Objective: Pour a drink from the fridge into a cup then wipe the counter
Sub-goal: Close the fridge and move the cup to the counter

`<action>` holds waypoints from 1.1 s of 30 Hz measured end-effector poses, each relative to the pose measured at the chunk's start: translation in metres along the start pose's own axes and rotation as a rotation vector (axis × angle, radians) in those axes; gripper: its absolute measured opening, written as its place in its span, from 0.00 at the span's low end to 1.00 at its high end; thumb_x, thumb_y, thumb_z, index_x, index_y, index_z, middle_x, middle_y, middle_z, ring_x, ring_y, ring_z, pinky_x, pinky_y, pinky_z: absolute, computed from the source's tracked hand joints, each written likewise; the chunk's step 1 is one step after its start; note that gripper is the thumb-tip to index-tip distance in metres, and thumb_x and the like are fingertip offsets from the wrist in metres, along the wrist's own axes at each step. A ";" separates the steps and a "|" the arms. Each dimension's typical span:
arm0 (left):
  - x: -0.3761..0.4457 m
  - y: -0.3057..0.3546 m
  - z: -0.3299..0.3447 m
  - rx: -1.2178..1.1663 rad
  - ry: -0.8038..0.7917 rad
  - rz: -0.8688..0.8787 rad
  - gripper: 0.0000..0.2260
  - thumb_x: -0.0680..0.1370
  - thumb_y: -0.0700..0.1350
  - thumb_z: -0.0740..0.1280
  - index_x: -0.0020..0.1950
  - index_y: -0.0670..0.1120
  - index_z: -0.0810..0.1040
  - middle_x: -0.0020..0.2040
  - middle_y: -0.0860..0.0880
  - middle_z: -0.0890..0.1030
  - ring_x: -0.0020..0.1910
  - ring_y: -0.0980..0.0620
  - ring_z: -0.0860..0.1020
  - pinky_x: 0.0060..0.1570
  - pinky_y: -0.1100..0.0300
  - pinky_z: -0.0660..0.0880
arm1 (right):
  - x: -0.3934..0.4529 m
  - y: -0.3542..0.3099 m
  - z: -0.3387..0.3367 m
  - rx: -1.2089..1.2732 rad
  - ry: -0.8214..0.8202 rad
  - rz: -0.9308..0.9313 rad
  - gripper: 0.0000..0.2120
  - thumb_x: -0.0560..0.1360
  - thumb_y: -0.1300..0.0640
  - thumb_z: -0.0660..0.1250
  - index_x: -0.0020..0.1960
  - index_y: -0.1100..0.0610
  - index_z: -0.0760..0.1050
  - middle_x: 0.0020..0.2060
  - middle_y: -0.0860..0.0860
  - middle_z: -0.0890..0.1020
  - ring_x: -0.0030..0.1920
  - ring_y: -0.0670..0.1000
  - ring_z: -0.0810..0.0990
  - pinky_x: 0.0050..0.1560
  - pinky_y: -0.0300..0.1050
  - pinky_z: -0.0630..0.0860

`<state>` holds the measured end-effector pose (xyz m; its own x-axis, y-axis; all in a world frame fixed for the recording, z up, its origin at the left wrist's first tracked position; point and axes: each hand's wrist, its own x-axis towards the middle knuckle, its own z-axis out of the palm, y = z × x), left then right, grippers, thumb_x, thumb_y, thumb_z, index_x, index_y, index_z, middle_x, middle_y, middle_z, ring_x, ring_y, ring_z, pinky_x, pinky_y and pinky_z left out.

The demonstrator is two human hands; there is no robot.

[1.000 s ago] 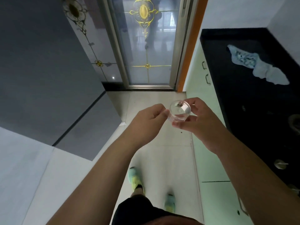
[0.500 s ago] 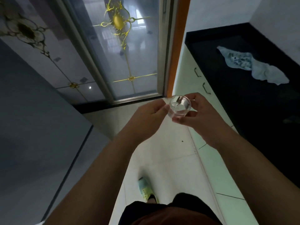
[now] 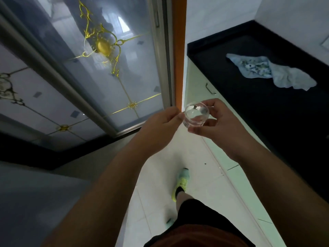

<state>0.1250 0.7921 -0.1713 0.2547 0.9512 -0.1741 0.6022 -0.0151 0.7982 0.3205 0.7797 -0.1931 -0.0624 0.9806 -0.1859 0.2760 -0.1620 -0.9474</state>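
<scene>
- Nearest the camera, the person's dark shorts and a green-yellow shoe (image 3: 182, 184) show over pale floor tiles (image 3: 156, 175); the person appears to be on foot in the kitchen with the cup carried in front.
- The right hand (image 3: 219, 125) grasps a small clear glass cup (image 3: 195, 114), fingers curled behind its far wall and thumb under its near side; the cup looks empty and sits roughly upright, mouth toward the camera.
- The left hand (image 3: 160, 125) has its fingers curled in, fingertips touching the cup's left wall, so both hands steady it.
- Judgement: no drink is poured yet. The step is best done by keeping the cup level, setting it on the counter, and freeing a hand for the fridge.
- To the right lies the black counter (image 3: 249, 107), with a crumpled pale blue cloth (image 3: 270, 72) farther back, well apart from the cup.
- Far left stands a frosted glass door (image 3: 110, 72) with gold ornament.
- No brand, label or writing can be read anywhere.
</scene>
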 end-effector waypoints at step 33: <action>0.433 0.046 -0.053 0.132 -0.560 0.361 0.14 0.86 0.54 0.58 0.42 0.52 0.72 0.35 0.52 0.72 0.32 0.58 0.69 0.40 0.54 0.70 | 0.304 -0.029 -0.079 0.211 0.644 0.189 0.29 0.67 0.61 0.84 0.62 0.47 0.75 0.57 0.45 0.87 0.55 0.48 0.87 0.58 0.56 0.84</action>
<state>0.2224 1.2194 -0.1792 0.7891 0.5769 -0.2109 0.4842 -0.3730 0.7914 0.3690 1.0915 -0.2014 0.5669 0.7932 -0.2226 0.0298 -0.2897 -0.9566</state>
